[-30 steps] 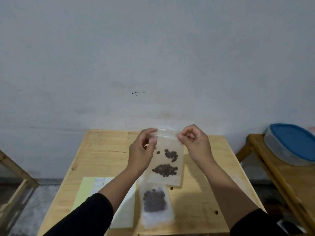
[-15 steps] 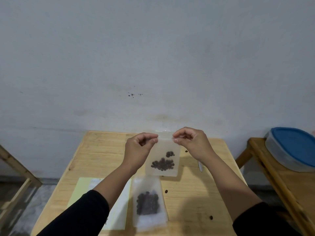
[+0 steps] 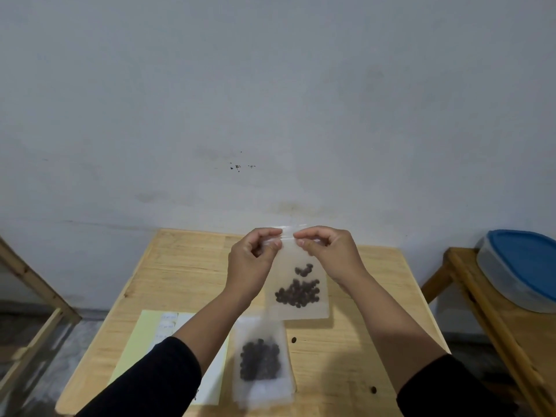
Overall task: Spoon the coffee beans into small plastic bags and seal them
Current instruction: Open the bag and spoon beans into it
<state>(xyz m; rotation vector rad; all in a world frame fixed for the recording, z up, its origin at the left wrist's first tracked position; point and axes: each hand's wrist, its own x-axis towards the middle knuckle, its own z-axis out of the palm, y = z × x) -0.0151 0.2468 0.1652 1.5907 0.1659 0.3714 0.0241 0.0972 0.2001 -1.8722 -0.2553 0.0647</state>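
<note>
Pinching the top strip of a small plastic bag (image 3: 296, 284) from both sides, the left hand (image 3: 251, 266) and the right hand (image 3: 326, 254) hold it upright above the far middle of the wooden table (image 3: 186, 266), thumbs and forefingers nearly meeting at the centre of the strip. Hanging this way, the coffee beans (image 3: 298, 291) settle low in the bag and stay away from the closure, which likely makes pressing the seal shut easier; whether the strip is fully closed cannot be told. A second filled bag (image 3: 261, 359) lies flat nearer the person, probably set aside as finished, with a few loose beans (image 3: 294, 339) to its right. Left of it lies a pale yellow sheet (image 3: 141, 338) with a white slip bearing writing too small to read. No brand shows anywhere.
</note>
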